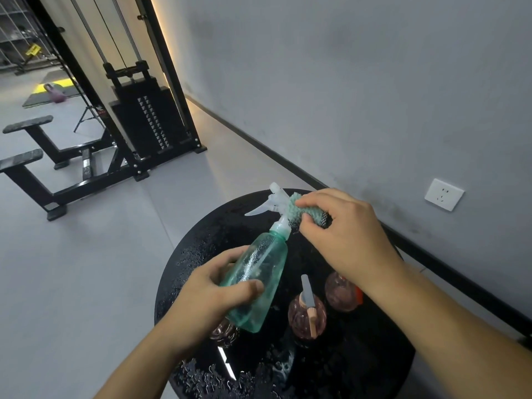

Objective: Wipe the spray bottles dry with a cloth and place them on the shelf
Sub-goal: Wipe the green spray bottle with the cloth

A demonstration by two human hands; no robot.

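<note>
The left hand (214, 292) grasps the green spray bottle (257, 276) above the wet worktop (374, 370); the right hand (345, 234) pinches the cloth (305, 213) against its nozzle. Droplets could let the bottle slip onto the pink bottles (307, 318) near the front edge.

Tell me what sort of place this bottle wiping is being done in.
Most likely a gym. A cable machine with a black weight stack stands by the wall, a padded bench frame sits on the floor, and a kettlebell rests on a mat farther back.
</note>
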